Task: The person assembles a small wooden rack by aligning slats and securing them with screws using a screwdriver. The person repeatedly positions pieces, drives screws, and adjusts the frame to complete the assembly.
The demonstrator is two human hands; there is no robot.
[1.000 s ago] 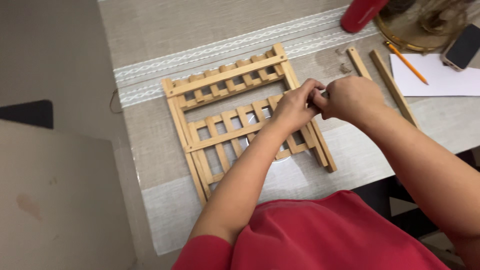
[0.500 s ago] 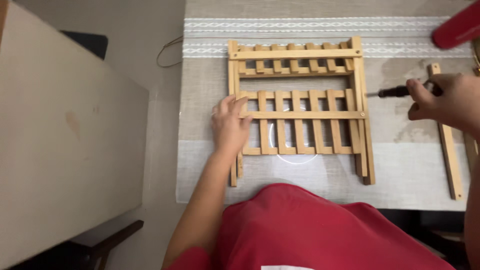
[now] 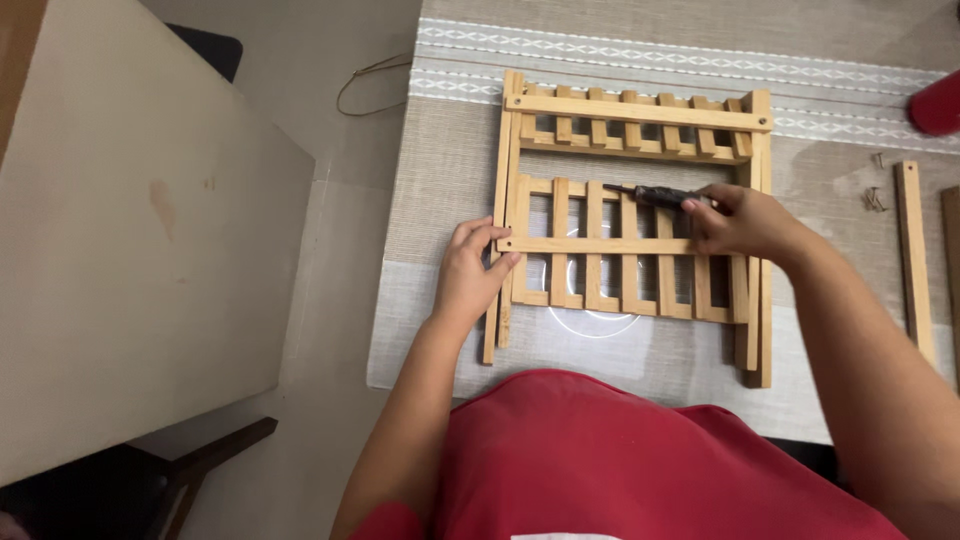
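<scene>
A slatted wooden rack (image 3: 630,150) lies flat on a table covered by a beige woven cloth (image 3: 440,200). My left hand (image 3: 470,275) rests on the rack's left side, fingers curled over the end of the lower crossbar. My right hand (image 3: 745,222) grips a dark-handled screwdriver (image 3: 650,194), held level over the slats with its tip pointing left.
A loose wooden strip (image 3: 912,260) lies right of the rack, with several small screws (image 3: 875,198) beside it. A red object (image 3: 938,102) sits at the far right edge. A large pale board (image 3: 130,240) stands left of the table. My red shirt (image 3: 640,460) fills the bottom.
My right hand has carried the screwdriver leftwards from beyond the rack's right edge to above the slats. My left hand stays on the rack's left side. The view has shifted slightly.
</scene>
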